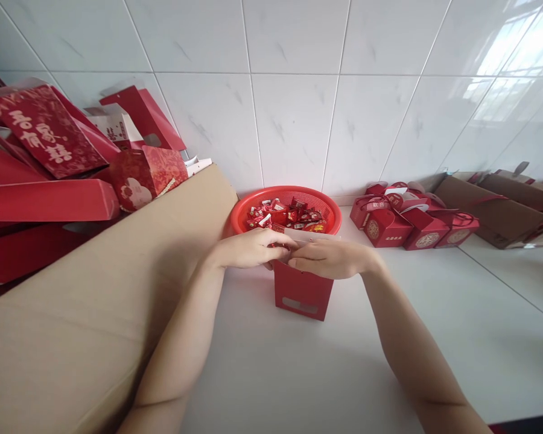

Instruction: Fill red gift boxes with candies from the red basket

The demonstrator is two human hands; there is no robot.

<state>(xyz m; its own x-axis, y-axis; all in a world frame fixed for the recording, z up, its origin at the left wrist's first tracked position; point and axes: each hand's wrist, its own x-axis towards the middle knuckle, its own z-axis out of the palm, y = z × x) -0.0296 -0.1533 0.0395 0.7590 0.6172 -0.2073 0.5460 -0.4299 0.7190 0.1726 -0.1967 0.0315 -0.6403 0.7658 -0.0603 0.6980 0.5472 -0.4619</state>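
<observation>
A red paper gift box [302, 296] stands upright on the white tabletop, with a small window low on its front. My left hand [251, 248] is at the left of its open top, fingers bent; shiny red bits like wrapped candy [278, 245] show between them. From the right, my right hand [332, 258] closes over the box's upper rim, fingertips pointing left across the opening. The fingertips of both hands nearly meet and hide the inside of the box. Directly behind is a red plastic basket [335, 211] holding several wrapped candies [305, 216].
To the left, a large cardboard carton [131, 289] holds several red gift boxes [49, 132]. Folded red boxes [391, 229] with round gold patterns cluster at the back right, beside an open brown carton [484, 208]. A white tiled wall [294, 120] rises behind.
</observation>
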